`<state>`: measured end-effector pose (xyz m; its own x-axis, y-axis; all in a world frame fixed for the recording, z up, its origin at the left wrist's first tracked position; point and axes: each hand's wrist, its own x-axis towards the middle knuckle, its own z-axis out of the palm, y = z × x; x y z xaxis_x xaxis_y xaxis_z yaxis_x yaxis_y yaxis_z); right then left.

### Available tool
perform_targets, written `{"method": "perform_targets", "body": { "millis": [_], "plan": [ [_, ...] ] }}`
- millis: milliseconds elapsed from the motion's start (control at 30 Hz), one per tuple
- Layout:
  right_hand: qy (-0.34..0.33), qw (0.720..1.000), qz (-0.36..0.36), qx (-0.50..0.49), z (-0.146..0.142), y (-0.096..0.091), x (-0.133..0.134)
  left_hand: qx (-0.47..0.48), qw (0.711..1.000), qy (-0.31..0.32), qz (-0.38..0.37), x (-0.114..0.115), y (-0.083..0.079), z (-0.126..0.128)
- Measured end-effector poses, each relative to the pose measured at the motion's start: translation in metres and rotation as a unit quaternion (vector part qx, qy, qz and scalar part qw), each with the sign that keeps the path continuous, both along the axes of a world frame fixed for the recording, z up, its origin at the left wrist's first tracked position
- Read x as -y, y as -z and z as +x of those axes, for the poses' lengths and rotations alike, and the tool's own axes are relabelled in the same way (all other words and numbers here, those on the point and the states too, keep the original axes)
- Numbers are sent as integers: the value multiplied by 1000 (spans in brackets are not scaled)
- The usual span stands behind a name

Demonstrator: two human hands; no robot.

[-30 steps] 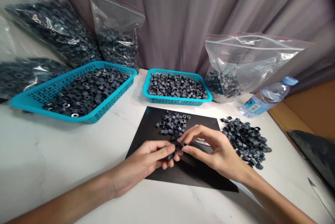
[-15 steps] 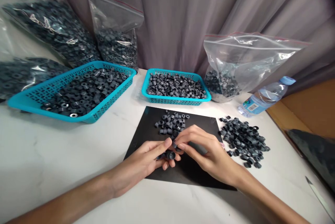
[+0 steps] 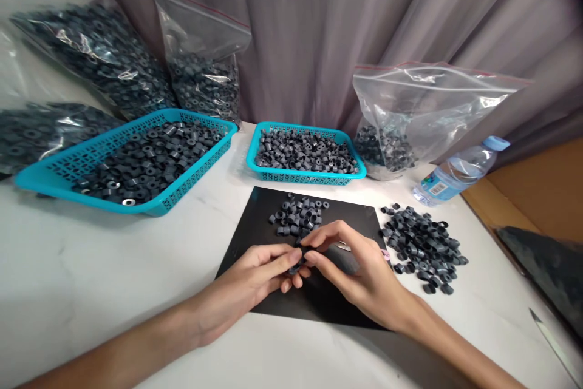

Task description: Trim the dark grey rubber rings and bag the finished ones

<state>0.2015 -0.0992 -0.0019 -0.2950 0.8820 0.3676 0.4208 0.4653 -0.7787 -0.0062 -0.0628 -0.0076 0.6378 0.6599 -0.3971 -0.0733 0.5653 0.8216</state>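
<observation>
Over a black mat (image 3: 291,303), my left hand (image 3: 268,267) is curled, palm up, round small dark grey plastic caps (image 3: 295,269). Its thumb presses on one of them. My right hand (image 3: 350,267) meets it from the right, thumb and forefinger pinched at a small dark piece between the two hands; the fingertips partly hide it. Just beyond the fingers, a small heap of grey ring-shaped pieces (image 3: 298,214) lies on the mat. A larger pile of dark caps (image 3: 421,246) lies on the white table to the right of the mat.
Two blue baskets (image 3: 157,206) (image 3: 305,175) hold many grey pieces. Behind them stand filled zip bags (image 3: 204,73), and another zip bag (image 3: 392,140) is at the right by a water bottle (image 3: 462,170). A pointed blade (image 3: 553,340) lies at the right edge.
Both hands have drawn closer together, the left fingers closing further over the caps. A metal tool on the mat beneath the right hand now shows. The view has shifted slightly.
</observation>
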Motion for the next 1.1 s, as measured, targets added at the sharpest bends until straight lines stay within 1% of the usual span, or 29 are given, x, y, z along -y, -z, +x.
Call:
{"method": "perform_targets", "body": {
  "millis": [133,200,367,533,633,733,833,900,967,1000,1033,1100],
  "plan": [
    [-34,991,93,95,-4,-4,4,4,999,-34,-16,1,1,1],
    [-32,982,122,139,-7,-4,6,7,999,-43,-18,2,2,1],
    [31,971,140,193,-16,-2,9,-4,999,-44,-10,3,2,1],
    [102,941,148,287,-26,-5,17,-18,998,-59,-24,6,0,4],
    [143,933,129,305,-32,-3,20,-33,994,-97,-43,8,0,5],
    [153,946,95,268,-35,-1,21,-45,989,-130,-54,10,3,4],
    [122,972,45,195,-33,-9,22,-42,987,-143,-66,10,7,2],
    [90,985,9,148,-29,-20,23,-42,987,-142,-63,9,7,2],
    [63,989,-27,131,-16,-37,21,-37,991,-120,-49,8,5,1],
    [60,988,-43,137,-5,-45,19,-33,993,-106,-41,7,3,1],
    [65,982,-68,166,9,-54,15,-32,995,-92,-33,7,1,1],
    [122,956,-77,254,50,-66,6,-34,997,-67,-17,6,-4,0]
  ]
}}
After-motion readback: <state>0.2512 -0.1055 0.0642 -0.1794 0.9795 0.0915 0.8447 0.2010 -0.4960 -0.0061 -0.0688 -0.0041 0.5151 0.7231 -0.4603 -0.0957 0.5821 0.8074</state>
